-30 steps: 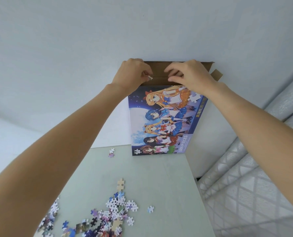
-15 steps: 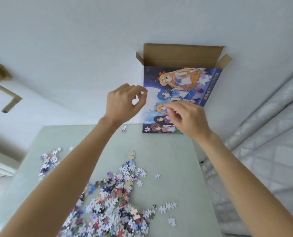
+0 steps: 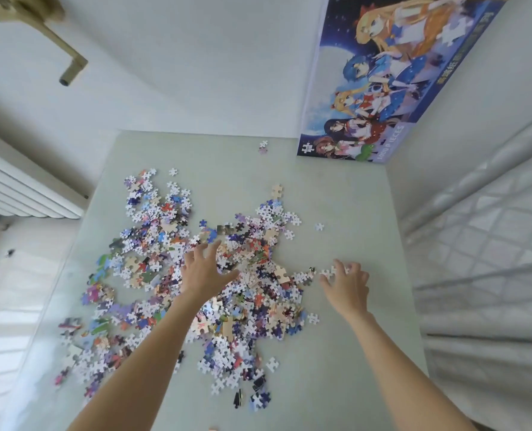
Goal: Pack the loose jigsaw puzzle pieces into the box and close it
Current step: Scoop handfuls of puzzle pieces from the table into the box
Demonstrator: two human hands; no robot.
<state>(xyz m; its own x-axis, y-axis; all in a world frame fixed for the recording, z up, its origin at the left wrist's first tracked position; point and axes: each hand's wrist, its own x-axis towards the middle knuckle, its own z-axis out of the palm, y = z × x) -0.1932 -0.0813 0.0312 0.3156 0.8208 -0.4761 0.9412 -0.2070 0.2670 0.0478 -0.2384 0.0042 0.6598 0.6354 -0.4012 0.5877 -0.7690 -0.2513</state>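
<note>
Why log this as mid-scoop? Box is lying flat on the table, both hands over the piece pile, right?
Not quite. The box is not lying flat: the head view shows it standing on end at the far right corner of the table, against the wall. The rest holds: the left hand is spread over the pile of pieces, and the right hand is at its right edge.
</note>
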